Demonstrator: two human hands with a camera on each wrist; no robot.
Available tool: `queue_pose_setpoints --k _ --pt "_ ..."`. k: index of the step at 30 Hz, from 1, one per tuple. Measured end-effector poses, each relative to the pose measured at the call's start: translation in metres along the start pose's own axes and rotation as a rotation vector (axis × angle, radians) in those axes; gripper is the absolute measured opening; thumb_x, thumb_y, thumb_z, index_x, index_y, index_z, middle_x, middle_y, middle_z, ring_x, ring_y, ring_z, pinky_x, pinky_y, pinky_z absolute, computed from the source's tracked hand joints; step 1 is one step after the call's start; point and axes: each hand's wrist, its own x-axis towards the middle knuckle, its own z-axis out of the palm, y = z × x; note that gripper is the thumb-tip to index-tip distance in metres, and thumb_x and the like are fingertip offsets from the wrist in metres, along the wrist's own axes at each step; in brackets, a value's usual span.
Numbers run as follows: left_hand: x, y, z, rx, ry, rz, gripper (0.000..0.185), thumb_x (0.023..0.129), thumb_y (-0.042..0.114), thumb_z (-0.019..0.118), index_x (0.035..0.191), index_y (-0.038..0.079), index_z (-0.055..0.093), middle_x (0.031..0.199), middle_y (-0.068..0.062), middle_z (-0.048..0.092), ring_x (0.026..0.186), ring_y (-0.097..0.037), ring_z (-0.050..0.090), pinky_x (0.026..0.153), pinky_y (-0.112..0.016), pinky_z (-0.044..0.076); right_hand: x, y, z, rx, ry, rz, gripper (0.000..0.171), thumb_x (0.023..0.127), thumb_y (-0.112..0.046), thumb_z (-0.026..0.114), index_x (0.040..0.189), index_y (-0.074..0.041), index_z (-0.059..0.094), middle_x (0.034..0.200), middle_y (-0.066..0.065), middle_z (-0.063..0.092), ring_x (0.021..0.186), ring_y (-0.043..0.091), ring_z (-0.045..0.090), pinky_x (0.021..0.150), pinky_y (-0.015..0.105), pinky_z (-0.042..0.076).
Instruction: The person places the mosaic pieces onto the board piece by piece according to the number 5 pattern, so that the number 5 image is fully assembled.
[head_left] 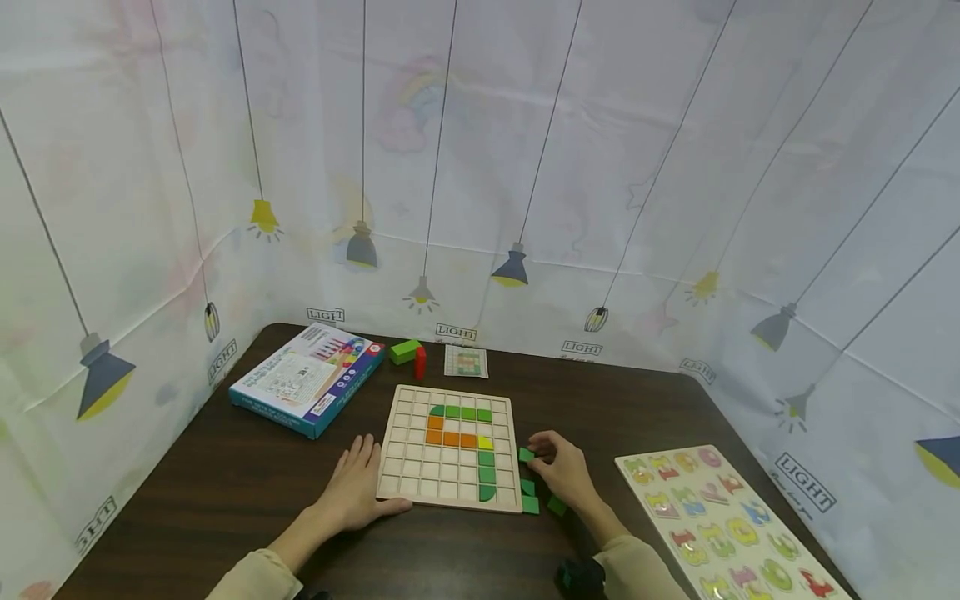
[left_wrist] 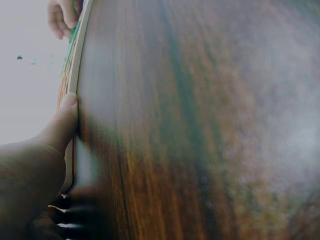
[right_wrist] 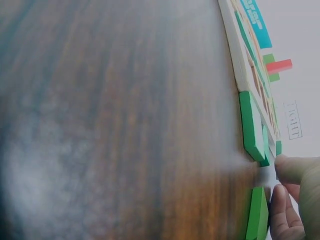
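— What's on the dark brown wooden table [head_left: 225, 475] from where you stand?

— A pale wooden grid board with square cells [head_left: 450, 448], flat in the middle. Some cells are filled: a run of green tiles along the top, an orange row under it, one yellow tile, then green ones going down the right-hand column.

— And the hands?

— The left hand [head_left: 358, 487] lies flat at the board's left edge, fingers straight, thumb pressed against the near corner; the left wrist view shows that thumb [left_wrist: 64, 120] right on the rim. It holds nothing.

— The right one?

— The right hand [head_left: 562, 468] is just off the board's right edge, fingers curled, its grip pinching a small green square tile [head_left: 527, 455] that sits close against that edge. A few more loose green tiles [head_left: 530, 496] lie on the table at the board's near right corner, under the hand.

— Anything else around the board?

— Beyond it, a green wooden block [head_left: 405, 351] with a red wooden peg [head_left: 420, 362] beside it, and a small printed pattern card [head_left: 466, 362]. To the board's far left, a blue-edged cardboard game box [head_left: 309, 379]. Well to the right, a pale wooden puzzle tray of coloured numbers [head_left: 727, 525].
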Motion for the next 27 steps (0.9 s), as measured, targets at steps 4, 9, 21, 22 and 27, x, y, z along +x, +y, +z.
queue_pose_setpoints --k 4,9,21,22,27 --pt "0.001 -0.002 0.002 0.007 -0.004 -0.005 0.112 0.074 0.066 0.066 0.141 -0.014 0.026 0.146 -0.034 0.022 0.138 -0.045 0.014 0.108 -0.058 0.015 -0.001 -0.001 0.0 0.013 0.003 -0.006 0.03 0.079 0.004 0.072 0.107 -0.001 0.063 0.094 0.007 0.067 0.086 0.023 0.063 0.073 0.032 0.053" --pt "0.002 -0.003 0.003 0.007 -0.012 -0.011 0.112 0.074 0.066 0.065 0.142 -0.014 0.026 0.147 -0.034 0.021 0.138 -0.045 0.013 0.108 -0.058 0.015 -0.001 -0.009 0.001 0.045 0.002 -0.001 0.029 0.078 0.003 0.073 0.106 -0.002 0.064 0.093 0.005 0.067 0.085 0.019 0.063 0.073 0.031 0.053" --pt "0.001 0.001 -0.001 0.007 -0.018 -0.019 0.111 0.074 0.065 0.067 0.142 -0.014 0.026 0.147 -0.034 0.021 0.138 -0.045 0.014 0.108 -0.058 0.015 -0.007 -0.045 0.021 0.08 -0.127 -0.161 0.029 0.08 0.0 0.072 0.107 -0.003 0.063 0.095 0.006 0.066 0.083 0.018 0.063 0.073 0.035 0.054" --pt "0.001 0.001 -0.001 0.004 -0.017 -0.017 0.111 0.074 0.064 0.067 0.141 -0.014 0.026 0.147 -0.034 0.021 0.138 -0.046 0.014 0.108 -0.058 0.015 -0.008 -0.047 0.023 0.09 -0.136 -0.185 0.029 0.079 0.001 0.072 0.107 -0.002 0.063 0.095 0.007 0.066 0.085 0.02 0.063 0.074 0.036 0.054" --pt "0.001 0.002 -0.001 0.008 -0.017 -0.019 0.111 0.074 0.064 0.067 0.141 -0.014 0.026 0.147 -0.034 0.021 0.138 -0.046 0.014 0.108 -0.058 0.015 -0.015 -0.058 0.03 0.086 -0.19 -0.274 0.028 0.08 -0.002 0.073 0.106 -0.002 0.063 0.097 0.008 0.065 0.087 0.022 0.063 0.075 0.036 0.053"
